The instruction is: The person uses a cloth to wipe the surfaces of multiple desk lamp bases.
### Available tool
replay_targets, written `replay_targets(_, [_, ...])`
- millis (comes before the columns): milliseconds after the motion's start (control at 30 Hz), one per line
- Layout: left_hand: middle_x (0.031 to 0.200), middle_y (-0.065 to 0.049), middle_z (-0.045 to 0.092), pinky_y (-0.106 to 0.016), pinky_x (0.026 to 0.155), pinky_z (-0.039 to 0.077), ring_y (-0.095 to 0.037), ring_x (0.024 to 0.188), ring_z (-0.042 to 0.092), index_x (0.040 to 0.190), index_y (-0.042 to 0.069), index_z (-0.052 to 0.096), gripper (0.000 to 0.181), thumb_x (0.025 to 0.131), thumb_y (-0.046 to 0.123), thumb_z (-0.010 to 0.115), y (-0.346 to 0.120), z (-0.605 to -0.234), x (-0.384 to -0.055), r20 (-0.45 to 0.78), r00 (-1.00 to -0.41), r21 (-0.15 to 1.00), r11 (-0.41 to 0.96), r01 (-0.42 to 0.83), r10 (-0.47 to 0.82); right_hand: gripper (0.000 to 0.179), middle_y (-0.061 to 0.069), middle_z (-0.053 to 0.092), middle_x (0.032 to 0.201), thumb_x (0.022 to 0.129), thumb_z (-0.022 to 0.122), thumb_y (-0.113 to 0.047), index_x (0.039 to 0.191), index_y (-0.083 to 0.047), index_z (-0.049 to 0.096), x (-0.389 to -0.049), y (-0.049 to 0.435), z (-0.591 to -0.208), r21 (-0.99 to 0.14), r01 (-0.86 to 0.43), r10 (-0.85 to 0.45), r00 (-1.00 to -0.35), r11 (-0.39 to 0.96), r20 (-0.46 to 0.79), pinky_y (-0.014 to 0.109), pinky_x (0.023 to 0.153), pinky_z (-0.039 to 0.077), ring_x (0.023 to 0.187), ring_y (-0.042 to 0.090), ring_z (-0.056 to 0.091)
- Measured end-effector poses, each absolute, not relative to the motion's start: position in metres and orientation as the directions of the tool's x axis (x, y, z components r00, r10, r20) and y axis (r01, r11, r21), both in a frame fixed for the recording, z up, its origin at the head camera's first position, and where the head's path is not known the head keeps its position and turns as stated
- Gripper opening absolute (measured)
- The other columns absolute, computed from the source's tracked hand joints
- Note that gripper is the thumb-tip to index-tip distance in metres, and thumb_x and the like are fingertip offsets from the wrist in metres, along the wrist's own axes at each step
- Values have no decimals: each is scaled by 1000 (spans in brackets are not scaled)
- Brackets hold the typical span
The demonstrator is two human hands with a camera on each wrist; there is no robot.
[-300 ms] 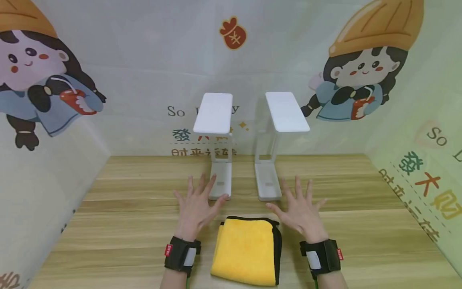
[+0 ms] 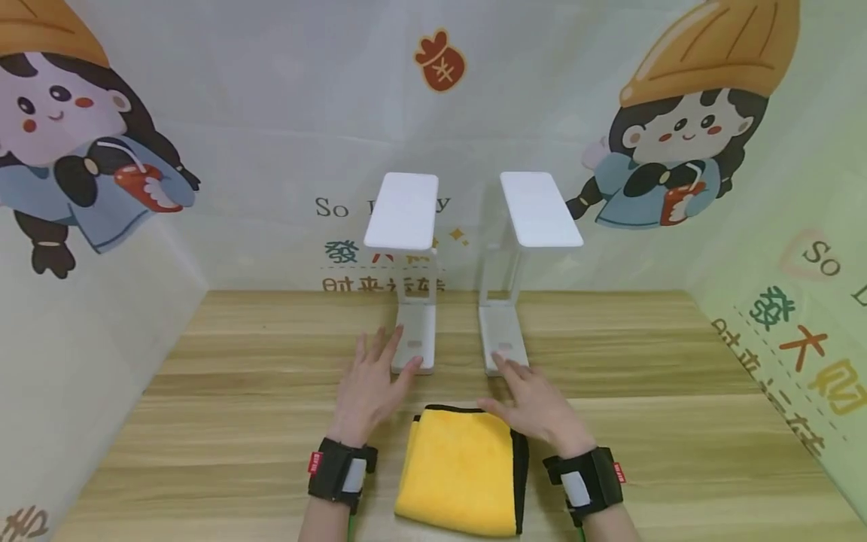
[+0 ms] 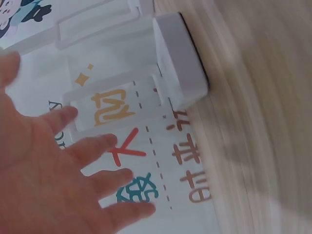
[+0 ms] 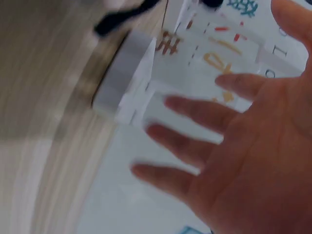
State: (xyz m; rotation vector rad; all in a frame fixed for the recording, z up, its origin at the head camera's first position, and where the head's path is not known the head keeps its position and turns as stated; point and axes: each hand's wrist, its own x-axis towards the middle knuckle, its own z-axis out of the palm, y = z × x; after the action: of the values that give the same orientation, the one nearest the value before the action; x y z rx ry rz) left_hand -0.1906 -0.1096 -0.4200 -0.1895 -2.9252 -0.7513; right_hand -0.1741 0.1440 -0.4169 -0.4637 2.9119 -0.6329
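A folded yellow cloth (image 2: 457,474) with black edging lies on the wooden table, between the two forearms. My left hand (image 2: 370,391) is spread to the left of it, with its fingers overlapping the base of the left white folding stand (image 2: 415,339) in the head view. Over the cloth's far right corner hovers my right hand (image 2: 538,403), fingers extended, its fingertips in front of the right white stand's base (image 2: 503,331). Both palms look empty in the wrist views, where the left hand (image 3: 53,170) and the right hand (image 4: 248,146) have separated fingers.
Both stands carry flat white tops, the left top (image 2: 403,211) and the right top (image 2: 542,209), raised on thin frames near the back wall. A printed sheet (image 2: 271,90) with cartoon figures covers the walls around the wooden table (image 2: 677,452).
My right hand has moved left and inward, to above the cloth's far right corner. The left hand has shifted only slightly, its fingers closer together. Stands and cloth stay in place.
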Motion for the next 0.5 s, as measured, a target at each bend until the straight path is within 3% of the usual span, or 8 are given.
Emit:
replay_targets(100, [156, -22, 20, -61, 108, 29, -46, 143, 17, 152, 8, 21, 69, 99, 49, 39, -109, -410, -206, 136, -988, 544, 828, 137, 73, 81, 19, 46, 144, 84, 65, -51, 147, -10, 36, -175, 130, -423, -478, -305, -416, -898, 824, -145, 54, 103, 40, 130, 40, 45])
replay_targets(200, [156, -24, 17, -56, 108, 33, -43, 143, 21, 152, 2, 12, 73, 99, 39, 46, -110, -392, -232, 182, -983, 622, 771, 140, 31, 71, 16, 54, 136, 81, 71, -46, 136, -6, 49, -176, 117, -427, -481, -338, -483, -849, 809, -215, 49, 100, 44, 124, 35, 52])
replay_targets(300, [154, -18, 26, -49, 110, 34, -33, 141, 30, 153, 9, 12, 75, 95, 26, 57, -111, -373, -266, 320, -947, 703, 665, 251, 19, 50, 11, 63, 118, 81, 74, -35, 119, -4, 60, -178, 108, -429, -494, -381, -547, -799, 782, -250, 39, 90, 48, 104, 23, 58])
replay_targets(400, [150, -9, 36, -45, 112, 32, -26, 139, 35, 150, 18, 21, 75, 90, 16, 65, -111, -357, -294, 433, -900, 734, 557, 389, 58, 37, 5, 65, 100, 83, 73, -28, 109, -4, 62, -185, 102, -425, -509, -452, -625, -742, 733, -241, 29, 76, 47, 84, 14, 53])
replay_targets(467, [146, -8, 41, -43, 111, 34, -24, 136, 39, 147, 17, 27, 71, 88, 12, 66, -109, -349, -306, 472, -876, 716, 535, 449, 104, 35, 5, 64, 100, 85, 70, -26, 111, -4, 61, -191, 97, -416, -513, -484, -650, -730, 709, -209, 29, 75, 47, 83, 13, 53])
replay_targets(500, [145, -10, 41, -43, 111, 34, -25, 135, 39, 146, 15, 29, 67, 89, 14, 65, -107, -344, -310, 488, -859, 630, 619, 469, 154, 38, 7, 65, 102, 86, 69, -26, 115, -3, 60, -196, 94, -410, -513, -495, -654, -733, 701, -187, 30, 77, 48, 85, 14, 55])
